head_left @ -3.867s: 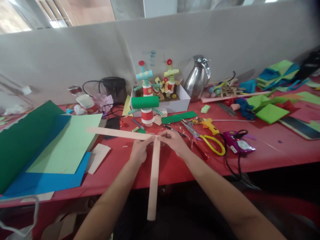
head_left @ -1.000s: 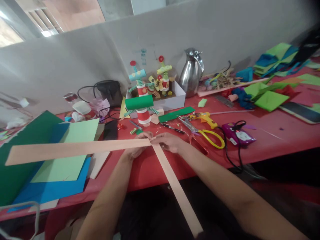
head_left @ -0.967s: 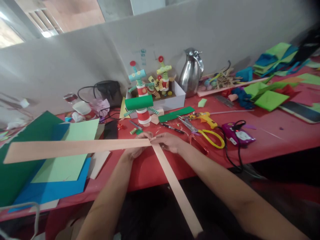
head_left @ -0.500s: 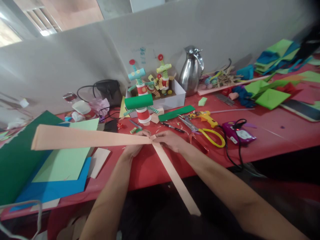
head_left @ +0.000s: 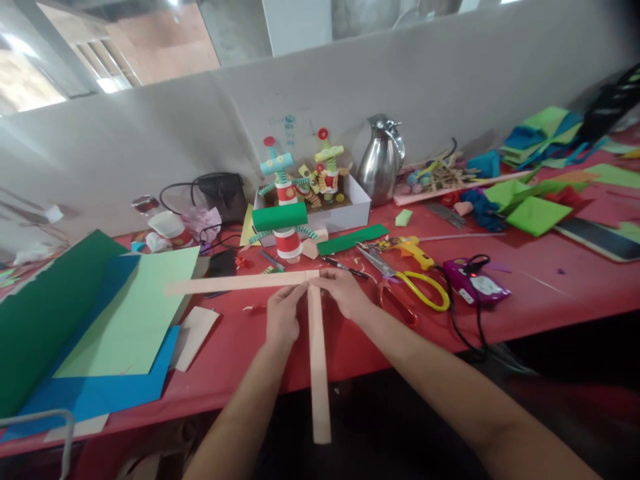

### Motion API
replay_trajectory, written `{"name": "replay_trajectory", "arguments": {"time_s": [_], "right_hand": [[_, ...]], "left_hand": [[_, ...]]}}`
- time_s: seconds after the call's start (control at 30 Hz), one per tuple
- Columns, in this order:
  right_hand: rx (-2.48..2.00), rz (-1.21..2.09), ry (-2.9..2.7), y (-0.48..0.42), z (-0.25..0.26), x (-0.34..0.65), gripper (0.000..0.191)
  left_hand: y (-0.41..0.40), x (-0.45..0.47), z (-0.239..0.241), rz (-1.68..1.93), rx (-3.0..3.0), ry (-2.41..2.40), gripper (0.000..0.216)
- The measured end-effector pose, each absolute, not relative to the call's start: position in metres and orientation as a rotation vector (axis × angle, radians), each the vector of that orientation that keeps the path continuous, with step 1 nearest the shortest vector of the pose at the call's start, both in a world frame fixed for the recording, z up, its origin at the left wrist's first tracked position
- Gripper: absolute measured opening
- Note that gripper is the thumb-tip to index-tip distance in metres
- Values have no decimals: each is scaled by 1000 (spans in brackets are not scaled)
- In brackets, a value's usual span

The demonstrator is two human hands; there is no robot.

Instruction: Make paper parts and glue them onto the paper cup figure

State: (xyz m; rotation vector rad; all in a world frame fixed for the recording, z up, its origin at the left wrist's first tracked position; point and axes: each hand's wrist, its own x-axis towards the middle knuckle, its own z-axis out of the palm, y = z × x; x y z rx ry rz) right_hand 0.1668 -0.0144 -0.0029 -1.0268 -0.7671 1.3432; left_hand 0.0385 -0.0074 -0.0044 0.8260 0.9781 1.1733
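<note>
Two pale peach paper strips meet at one corner between my hands, just over the red table. One paper strip [head_left: 240, 283] stretches to the left, its far end blurred. The other paper strip [head_left: 319, 367] hangs down towards me past the table edge. My left hand [head_left: 284, 313] pinches the joint from the left, with thumb and fingers closed. From the right, my right hand [head_left: 341, 290] grips the same overlapping corner. Behind the hands stands a paper figure [head_left: 289, 243] with a green roll [head_left: 280, 217] and spring-like arms.
Scissors [head_left: 423, 288] with yellow handles, a yellow glue gun [head_left: 417, 252] and a purple device [head_left: 475, 283] with a black cable lie at the right. Coloured sheets [head_left: 135, 320] cover the left side. A metal jug [head_left: 380, 160] and a white box [head_left: 355, 203] stand behind.
The left-pointing strip has dropped nearer the table and looks narrower. The hanging strip has swung from slanting right to nearly straight towards me. My left hand has come round to the near side.
</note>
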Motion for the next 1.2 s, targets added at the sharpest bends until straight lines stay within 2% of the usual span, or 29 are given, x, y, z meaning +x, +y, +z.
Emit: {"name": "replay_trajectory", "arguments": {"time_s": [0.13,0.53,0.9,1.07,1.2], "right_hand": [[-1051,1380,-764,-15,-6,164,29],[-1124,1278,-755,-16,0,166,19],[-1147,1278,-750,-11,-9,169,13],[-1149,1292,-762,-11,-9,174,12],[-1068,1351,-838,-13,-2,176,16]], "left_hand": [[-6,36,-7,1175,852,1045,30],[-19,39,-4,1141,1297,1249,28],[-26,33,6,952,1886,1477,42],[-26,28,6,966,2142,1412,39],[-24,24,4,1033,2128,1349,36]]}}
